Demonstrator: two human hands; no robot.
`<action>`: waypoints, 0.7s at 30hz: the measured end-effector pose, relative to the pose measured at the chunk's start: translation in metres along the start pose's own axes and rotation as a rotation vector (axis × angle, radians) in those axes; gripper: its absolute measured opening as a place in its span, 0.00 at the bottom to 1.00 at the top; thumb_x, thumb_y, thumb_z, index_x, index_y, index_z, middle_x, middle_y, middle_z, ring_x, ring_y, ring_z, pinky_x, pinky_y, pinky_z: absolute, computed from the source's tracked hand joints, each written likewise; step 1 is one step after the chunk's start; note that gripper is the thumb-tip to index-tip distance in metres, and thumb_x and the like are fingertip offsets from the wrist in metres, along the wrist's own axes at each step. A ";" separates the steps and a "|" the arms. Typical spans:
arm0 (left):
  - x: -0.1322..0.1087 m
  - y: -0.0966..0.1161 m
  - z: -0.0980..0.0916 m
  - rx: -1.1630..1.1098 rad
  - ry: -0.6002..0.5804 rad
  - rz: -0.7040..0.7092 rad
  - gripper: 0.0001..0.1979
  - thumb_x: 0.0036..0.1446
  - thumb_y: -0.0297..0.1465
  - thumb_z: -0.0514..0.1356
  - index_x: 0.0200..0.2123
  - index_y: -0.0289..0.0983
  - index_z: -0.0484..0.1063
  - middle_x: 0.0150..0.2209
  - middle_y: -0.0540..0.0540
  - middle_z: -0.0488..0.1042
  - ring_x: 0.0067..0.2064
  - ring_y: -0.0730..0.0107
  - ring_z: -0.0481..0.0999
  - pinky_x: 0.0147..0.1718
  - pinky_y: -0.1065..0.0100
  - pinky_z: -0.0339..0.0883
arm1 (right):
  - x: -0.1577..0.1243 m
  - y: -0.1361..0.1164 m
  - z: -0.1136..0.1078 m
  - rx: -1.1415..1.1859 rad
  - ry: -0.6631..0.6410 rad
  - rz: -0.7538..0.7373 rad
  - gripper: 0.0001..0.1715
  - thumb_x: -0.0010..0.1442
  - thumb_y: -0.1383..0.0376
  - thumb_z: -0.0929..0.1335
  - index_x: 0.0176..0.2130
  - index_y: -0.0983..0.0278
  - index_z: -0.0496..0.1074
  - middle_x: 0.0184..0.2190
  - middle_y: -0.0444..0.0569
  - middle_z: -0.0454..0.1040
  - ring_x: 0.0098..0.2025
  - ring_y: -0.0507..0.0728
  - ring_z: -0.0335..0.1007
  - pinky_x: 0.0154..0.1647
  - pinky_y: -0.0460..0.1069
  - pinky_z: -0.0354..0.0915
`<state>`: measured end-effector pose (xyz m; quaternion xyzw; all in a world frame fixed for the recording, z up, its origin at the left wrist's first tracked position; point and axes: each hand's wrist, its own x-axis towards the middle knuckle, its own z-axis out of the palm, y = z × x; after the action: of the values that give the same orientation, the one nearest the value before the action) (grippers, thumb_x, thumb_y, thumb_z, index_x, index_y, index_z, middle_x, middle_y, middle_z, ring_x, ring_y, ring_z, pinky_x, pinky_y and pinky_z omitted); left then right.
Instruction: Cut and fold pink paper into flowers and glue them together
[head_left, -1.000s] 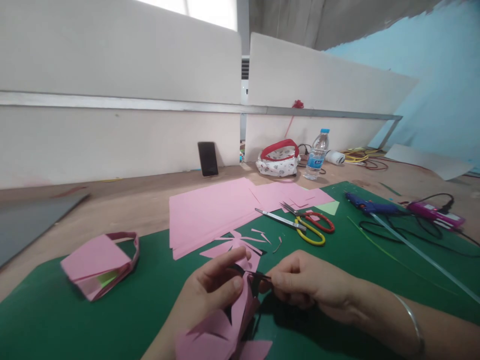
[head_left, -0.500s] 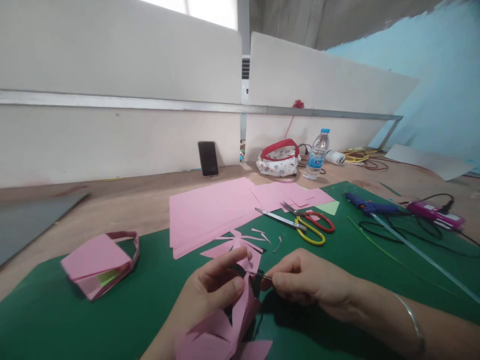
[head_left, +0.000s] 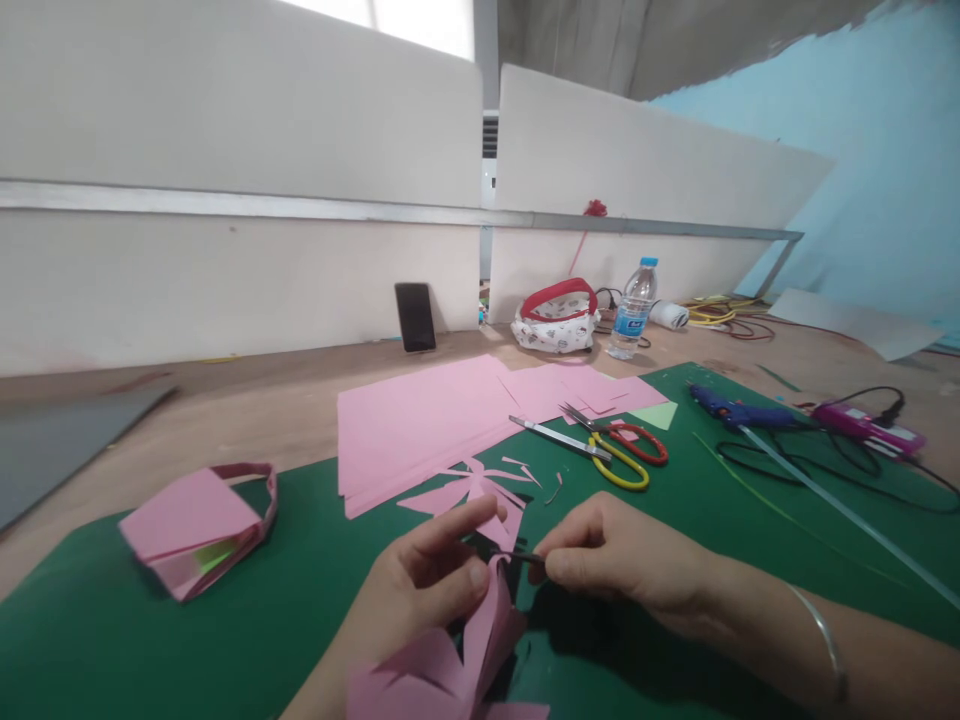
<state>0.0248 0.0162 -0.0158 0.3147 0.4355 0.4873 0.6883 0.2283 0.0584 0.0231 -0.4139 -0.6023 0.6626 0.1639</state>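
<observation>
My left hand (head_left: 424, 565) pinches a pink paper flower (head_left: 491, 615) near the bottom of the view, its index finger stretched out and its thumb on a petal. My right hand (head_left: 626, 550), with a bangle at the wrist, is closed round a thin dark tool (head_left: 521, 556) whose exact kind I cannot make out. The tool's end touches the petal's tip, which bends over it. Just beyond my left fingers, a flat pink paper cutout (head_left: 442, 495) with narrow petals lies on the green mat (head_left: 300, 640).
Pink paper sheets (head_left: 420, 420) lie behind the hands, with a craft knife (head_left: 559, 436) and scissors (head_left: 626, 460). A folded pink paper piece (head_left: 195, 520) sits left. At right are a blue glue gun (head_left: 739, 410) and cables. A bottle (head_left: 634, 310), pouch (head_left: 556, 318) and phone (head_left: 415, 317) stand behind.
The petal's tip now curls over the tool, where before it lay straighter. My right hand has shifted very slightly; my left hand holds nearly the same place.
</observation>
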 end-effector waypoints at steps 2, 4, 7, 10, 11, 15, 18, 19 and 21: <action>0.000 0.001 0.000 0.002 -0.001 0.015 0.25 0.36 0.30 0.72 0.43 0.44 0.77 0.22 0.52 0.71 0.25 0.73 0.68 0.29 0.68 0.61 | -0.001 -0.001 -0.003 -0.029 -0.014 -0.001 0.08 0.50 0.66 0.68 0.25 0.69 0.74 0.15 0.37 0.53 0.18 0.46 0.42 0.18 0.45 0.39; 0.000 0.001 -0.001 0.008 -0.004 0.025 0.26 0.37 0.30 0.72 0.44 0.43 0.76 0.19 0.53 0.68 0.22 0.74 0.66 0.27 0.68 0.61 | -0.005 -0.006 -0.011 -0.098 0.019 -0.017 0.12 0.51 0.64 0.68 0.34 0.68 0.77 0.17 0.39 0.58 0.19 0.46 0.46 0.18 0.44 0.42; 0.000 0.000 -0.002 0.011 -0.011 0.029 0.25 0.39 0.30 0.71 0.45 0.41 0.76 0.17 0.55 0.65 0.21 0.75 0.64 0.25 0.68 0.61 | -0.012 -0.020 -0.035 -0.378 0.268 -0.140 0.17 0.53 0.60 0.67 0.41 0.65 0.77 0.28 0.47 0.72 0.26 0.51 0.61 0.23 0.44 0.54; 0.001 -0.001 -0.003 -0.006 -0.031 0.031 0.24 0.39 0.30 0.71 0.44 0.41 0.77 0.17 0.54 0.65 0.20 0.76 0.64 0.24 0.70 0.59 | -0.011 -0.032 -0.076 -0.916 0.685 -0.292 0.19 0.57 0.58 0.65 0.44 0.64 0.76 0.37 0.51 0.75 0.37 0.58 0.68 0.34 0.48 0.61; 0.001 -0.002 -0.003 -0.010 -0.037 0.035 0.24 0.39 0.30 0.71 0.43 0.40 0.77 0.17 0.55 0.64 0.20 0.77 0.63 0.23 0.71 0.58 | -0.008 -0.033 -0.092 -1.116 0.816 -0.269 0.20 0.59 0.59 0.63 0.46 0.64 0.74 0.38 0.52 0.75 0.38 0.59 0.69 0.35 0.49 0.61; 0.003 -0.004 -0.002 -0.036 -0.044 0.051 0.24 0.38 0.29 0.71 0.43 0.40 0.77 0.16 0.55 0.64 0.19 0.78 0.61 0.21 0.72 0.56 | 0.009 -0.023 -0.143 -1.415 0.892 -0.097 0.16 0.57 0.67 0.63 0.42 0.72 0.75 0.36 0.62 0.75 0.39 0.65 0.70 0.34 0.52 0.62; 0.004 -0.006 -0.003 -0.046 -0.041 0.067 0.24 0.38 0.28 0.71 0.43 0.39 0.77 0.16 0.54 0.65 0.20 0.77 0.63 0.23 0.71 0.58 | 0.013 -0.016 -0.144 -1.472 0.770 -0.107 0.10 0.53 0.71 0.66 0.36 0.72 0.76 0.36 0.64 0.74 0.39 0.65 0.71 0.37 0.52 0.63; 0.005 -0.007 -0.004 -0.046 -0.037 0.066 0.23 0.38 0.28 0.72 0.43 0.39 0.77 0.16 0.54 0.66 0.20 0.77 0.64 0.23 0.70 0.58 | 0.011 -0.017 -0.134 -1.487 0.721 -0.142 0.11 0.53 0.72 0.66 0.38 0.71 0.75 0.41 0.64 0.73 0.42 0.64 0.70 0.40 0.52 0.63; 0.006 -0.007 -0.005 -0.055 -0.019 0.047 0.23 0.37 0.28 0.72 0.42 0.40 0.78 0.18 0.53 0.69 0.22 0.75 0.67 0.26 0.70 0.60 | 0.002 -0.020 -0.100 -1.496 0.587 -0.272 0.16 0.57 0.70 0.65 0.46 0.65 0.72 0.50 0.58 0.69 0.49 0.60 0.66 0.48 0.49 0.61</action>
<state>0.0241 0.0195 -0.0259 0.3104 0.4078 0.5123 0.6891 0.2959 0.1307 0.0479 -0.4939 -0.8630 -0.0762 0.0741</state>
